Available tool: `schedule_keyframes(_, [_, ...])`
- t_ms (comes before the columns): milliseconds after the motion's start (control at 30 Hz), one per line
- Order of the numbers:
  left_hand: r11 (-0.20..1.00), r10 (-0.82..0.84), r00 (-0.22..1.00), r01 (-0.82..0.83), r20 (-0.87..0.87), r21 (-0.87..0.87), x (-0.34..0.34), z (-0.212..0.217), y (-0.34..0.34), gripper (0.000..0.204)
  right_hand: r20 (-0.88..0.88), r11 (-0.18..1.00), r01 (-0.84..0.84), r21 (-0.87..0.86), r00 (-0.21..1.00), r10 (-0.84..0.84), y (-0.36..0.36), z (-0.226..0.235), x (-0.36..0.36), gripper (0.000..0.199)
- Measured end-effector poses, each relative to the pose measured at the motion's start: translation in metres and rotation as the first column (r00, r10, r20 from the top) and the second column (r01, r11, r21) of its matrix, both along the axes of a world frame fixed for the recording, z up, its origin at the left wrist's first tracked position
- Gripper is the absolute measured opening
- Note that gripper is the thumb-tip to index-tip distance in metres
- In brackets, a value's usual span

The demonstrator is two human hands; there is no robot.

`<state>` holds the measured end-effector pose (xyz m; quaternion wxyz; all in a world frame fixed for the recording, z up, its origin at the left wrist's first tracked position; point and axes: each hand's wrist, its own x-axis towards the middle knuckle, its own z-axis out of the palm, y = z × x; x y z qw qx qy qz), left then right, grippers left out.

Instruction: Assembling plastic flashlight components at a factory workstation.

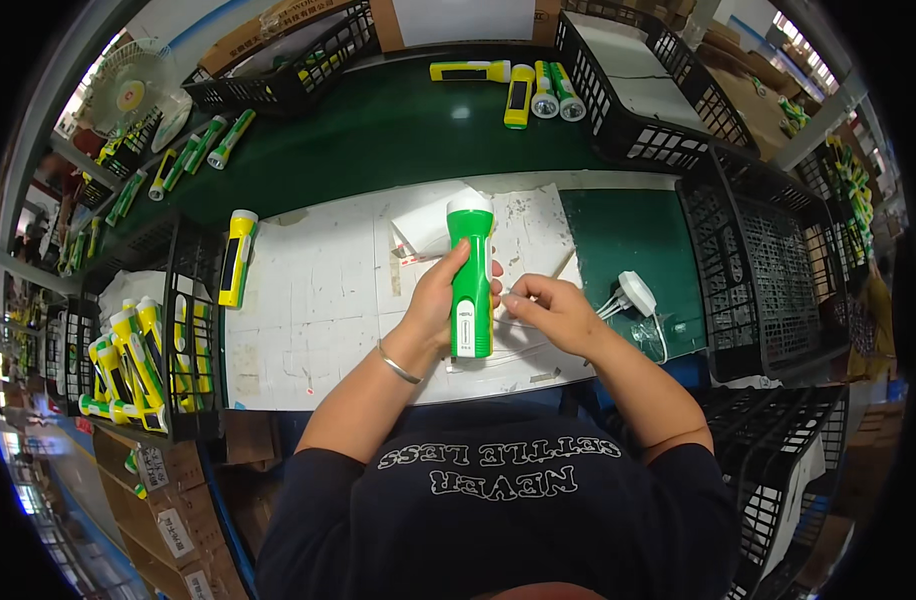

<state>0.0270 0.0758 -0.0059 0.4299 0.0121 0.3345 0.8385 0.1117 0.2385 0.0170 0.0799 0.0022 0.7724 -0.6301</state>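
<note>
My left hand point(438, 300) is wrapped round a green flashlight point(470, 265) with a white head, held upright over the middle of the bench. At the flashlight's right side, my right hand point(553, 312) pinches the end of a thin white cable. The fingers hide most of that end, and I cannot tell whether it goes into the flashlight. White cord runs under the right hand towards a round white plug adapter point(635, 292) on the green mat. A curled white paper sheet point(423, 222) lies behind my left hand.
A yellow flashlight point(238, 258) lies at the left, beside a black crate point(193, 300) of flashlights. Several more flashlights point(519, 97) lie at the back. Black crates point(778, 270) line the right side; another crate point(278, 90) stands at the back left.
</note>
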Motion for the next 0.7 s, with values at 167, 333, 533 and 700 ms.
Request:
schedule_keyframes(167, [0.991, 0.112, 0.962, -0.127, -0.249, -0.044, 0.017, 0.007, -0.003, 0.032, -0.117, 0.958, 0.097, 0.271, 0.991, -0.067, 0.004, -0.001, 0.001, 0.029])
schedule_keyframes(333, [0.986, 0.112, 0.973, -0.134, -0.201, -0.1, 0.015, 0.003, 0.002, 0.039, 0.186, 0.883, -0.127, -0.451, 0.955, 0.232, -0.017, -0.012, 0.006, 0.045])
schedule_keyframes(533, [0.973, -0.141, 0.987, 0.123, 0.08, 0.198, -0.008, -0.005, 0.004, 0.047, 0.391, 0.523, 0.088, -0.848, 0.77, 0.504, -0.043, -0.023, 0.049, 0.027])
schedule_keyframes(700, [0.941, -0.23, 0.96, 0.177, 0.16, 0.288, -0.014, -0.008, 0.019, 0.055, 0.4, 0.58, 0.046, -0.814, 0.767, 0.501, -0.045, -0.017, 0.055, 0.024])
